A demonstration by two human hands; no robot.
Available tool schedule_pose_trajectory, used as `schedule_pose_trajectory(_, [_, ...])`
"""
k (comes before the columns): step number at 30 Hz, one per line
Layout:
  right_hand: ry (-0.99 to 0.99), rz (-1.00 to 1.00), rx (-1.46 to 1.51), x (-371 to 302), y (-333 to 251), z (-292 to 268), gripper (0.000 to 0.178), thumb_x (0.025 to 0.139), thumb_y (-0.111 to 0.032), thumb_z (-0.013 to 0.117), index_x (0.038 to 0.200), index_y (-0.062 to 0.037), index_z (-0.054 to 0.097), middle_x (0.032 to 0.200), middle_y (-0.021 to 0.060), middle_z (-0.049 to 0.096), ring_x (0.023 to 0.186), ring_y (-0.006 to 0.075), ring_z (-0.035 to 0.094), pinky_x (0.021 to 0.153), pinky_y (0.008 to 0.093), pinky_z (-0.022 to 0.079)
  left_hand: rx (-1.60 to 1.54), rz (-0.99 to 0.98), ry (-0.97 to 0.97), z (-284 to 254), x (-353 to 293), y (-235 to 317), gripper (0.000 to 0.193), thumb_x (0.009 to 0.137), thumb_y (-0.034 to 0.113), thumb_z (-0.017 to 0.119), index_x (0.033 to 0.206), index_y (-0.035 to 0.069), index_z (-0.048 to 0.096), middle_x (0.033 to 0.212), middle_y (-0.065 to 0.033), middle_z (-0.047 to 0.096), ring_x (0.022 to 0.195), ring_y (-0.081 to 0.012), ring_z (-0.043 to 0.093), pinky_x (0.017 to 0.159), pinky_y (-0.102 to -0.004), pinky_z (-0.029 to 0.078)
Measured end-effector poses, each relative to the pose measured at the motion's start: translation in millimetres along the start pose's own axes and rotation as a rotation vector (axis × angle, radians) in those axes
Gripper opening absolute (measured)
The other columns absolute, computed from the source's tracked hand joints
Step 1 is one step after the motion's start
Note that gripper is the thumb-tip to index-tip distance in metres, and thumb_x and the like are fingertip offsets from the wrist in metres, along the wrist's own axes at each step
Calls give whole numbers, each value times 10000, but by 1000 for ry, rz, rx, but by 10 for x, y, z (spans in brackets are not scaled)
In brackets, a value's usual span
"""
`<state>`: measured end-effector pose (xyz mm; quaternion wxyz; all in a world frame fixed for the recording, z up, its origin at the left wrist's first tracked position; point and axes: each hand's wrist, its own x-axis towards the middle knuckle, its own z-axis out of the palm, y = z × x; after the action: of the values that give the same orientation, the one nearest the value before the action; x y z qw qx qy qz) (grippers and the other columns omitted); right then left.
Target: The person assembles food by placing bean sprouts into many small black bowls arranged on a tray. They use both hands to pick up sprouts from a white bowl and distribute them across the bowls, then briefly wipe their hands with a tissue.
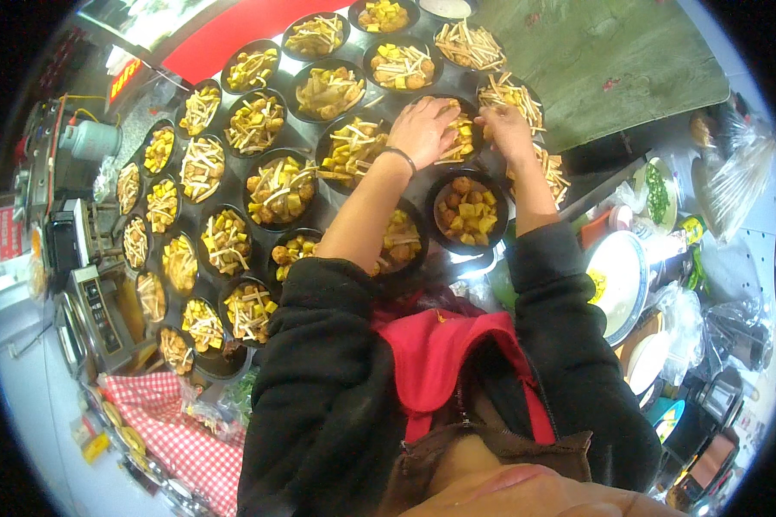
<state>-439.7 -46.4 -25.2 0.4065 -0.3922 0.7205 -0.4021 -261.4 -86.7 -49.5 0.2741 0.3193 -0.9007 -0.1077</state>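
My left hand [422,131] lies with its fingers spread over the near side of a black bowl [462,158] of yellow chunks and pale strips. Just right of it, my right hand [506,132] has its fingers curled together between that bowl and a bowl heaped with pale strips [510,92]; what its fingers hold, if anything, is hidden. Below the hands stands a bowl of yellow chunks and brown balls [467,213], without strips on top. A bowl with strips and chunks [353,148] sits beside my left wrist. Another filled bowl [401,237] is partly behind my left forearm.
Many more filled black bowls [283,188] stand close together across the left and far side. A green board [608,69] lies at the far right. On the right are a large white bowl [616,280] and plastic bags [737,185]. A red checked cloth [177,431] hangs at the lower left.
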Motion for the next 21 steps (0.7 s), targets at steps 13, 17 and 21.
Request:
schedule_pose_trajectory(13, [80,-193,-484,31,100,-2,364,773,-339,636,1034,-85,647,853,119,670,767,236,641,702,327,488,-112,-15,24,-198,-140,-11,240,755,209,655,984,136,649,1002,-51,583,939,-252,554,804,-360,453])
schedule_pose_trajectory(17, [77,-367,-708,1,156,17,312,778,-312,618,1002,-99,658,852,115,667,783,270,636,703,348,490,-153,30,-87,-147,-165,-17,253,742,203,662,984,128,651,1001,-59,577,947,-260,552,812,-363,455])
schedule_pose_trajectory(21, [123,-342,-690,-19,123,23,270,768,-299,618,941,-100,676,819,141,660,792,299,635,722,369,494,-147,-57,-33,-27,-130,8,271,743,188,660,1003,114,646,1000,-77,575,960,-272,548,825,-369,458])
